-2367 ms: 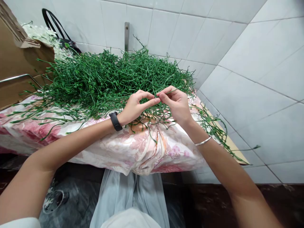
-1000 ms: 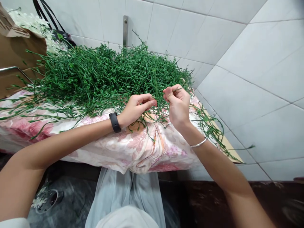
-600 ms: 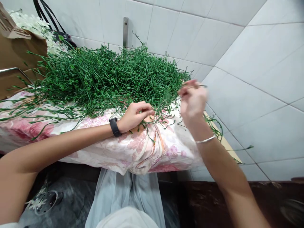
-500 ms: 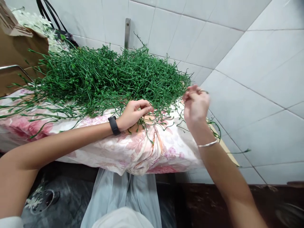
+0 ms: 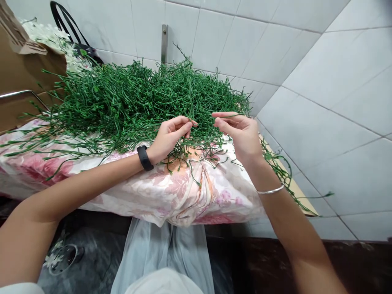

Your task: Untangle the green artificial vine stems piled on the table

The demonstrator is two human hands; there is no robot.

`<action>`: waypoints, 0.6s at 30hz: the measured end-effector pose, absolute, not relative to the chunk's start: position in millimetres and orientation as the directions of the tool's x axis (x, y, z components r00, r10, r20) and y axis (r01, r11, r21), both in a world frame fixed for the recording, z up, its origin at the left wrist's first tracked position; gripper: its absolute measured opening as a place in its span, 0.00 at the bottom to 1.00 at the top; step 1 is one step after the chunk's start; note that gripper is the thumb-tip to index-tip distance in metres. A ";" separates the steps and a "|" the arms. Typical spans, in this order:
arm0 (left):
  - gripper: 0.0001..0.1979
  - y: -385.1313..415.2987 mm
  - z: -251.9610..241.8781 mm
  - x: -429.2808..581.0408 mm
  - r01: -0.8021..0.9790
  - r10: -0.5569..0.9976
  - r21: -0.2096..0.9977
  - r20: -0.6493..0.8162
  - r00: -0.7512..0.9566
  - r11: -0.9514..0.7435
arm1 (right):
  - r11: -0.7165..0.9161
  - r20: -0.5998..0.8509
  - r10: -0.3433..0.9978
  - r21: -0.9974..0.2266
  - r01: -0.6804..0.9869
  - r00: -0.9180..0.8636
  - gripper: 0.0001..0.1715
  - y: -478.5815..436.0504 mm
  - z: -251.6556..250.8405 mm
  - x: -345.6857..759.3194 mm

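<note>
A large heap of thin green artificial flower stems lies on the flower-patterned cloth. My left hand, with a black band on the wrist, is in front of the heap. Its thumb and forefinger pinch a green stem that stands up against the pile. To its right, my right hand is raised over the cloth, its fingers bent towards my left hand. A thin green stem lies along its forefinger, between finger and thumb. Several loose stems are on the cloth below both hands.
A brown cardboard box stands at the left, with white artificial flowers and a black-handled bag behind it. Tiled walls rise behind and to the right. More stems lie on a pale board at right. A clear cup is below left.
My right hand has come left from the heap's right end, towards my left hand. My left hand has risen slightly, and a stem now stands up from its fingertips.
</note>
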State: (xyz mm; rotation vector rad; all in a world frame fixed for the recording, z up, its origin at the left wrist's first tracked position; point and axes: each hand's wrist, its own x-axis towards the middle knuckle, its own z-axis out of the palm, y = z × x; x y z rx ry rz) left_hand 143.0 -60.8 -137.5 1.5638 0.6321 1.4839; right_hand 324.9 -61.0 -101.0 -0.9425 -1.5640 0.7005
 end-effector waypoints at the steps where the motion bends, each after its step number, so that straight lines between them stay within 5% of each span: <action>1: 0.08 -61.4 -137.4 142.9 -0.178 0.830 0.845 0.531 0.171 -0.504 | 0.514 0.513 0.856 -0.831 0.211 -0.065 0.09 -61.3 -101.5 324.3; 8: 0.08 -64.9 -136.6 142.6 -0.092 0.822 0.854 0.517 0.237 -0.511 | 0.558 0.568 0.804 -0.615 0.557 -0.178 0.24 -58.0 -104.2 327.4; 12: 0.09 -66.4 -135.5 142.8 -0.112 0.803 0.843 0.536 0.261 -0.527 | 0.550 0.634 0.752 -0.455 0.700 -0.180 0.20 -57.4 -103.8 329.7; 18: 0.12 -66.8 -136.3 141.9 -0.097 0.789 0.832 0.550 0.273 -0.546 | 0.511 0.771 0.637 -0.439 0.739 0.018 0.19 -61.0 -103.5 332.1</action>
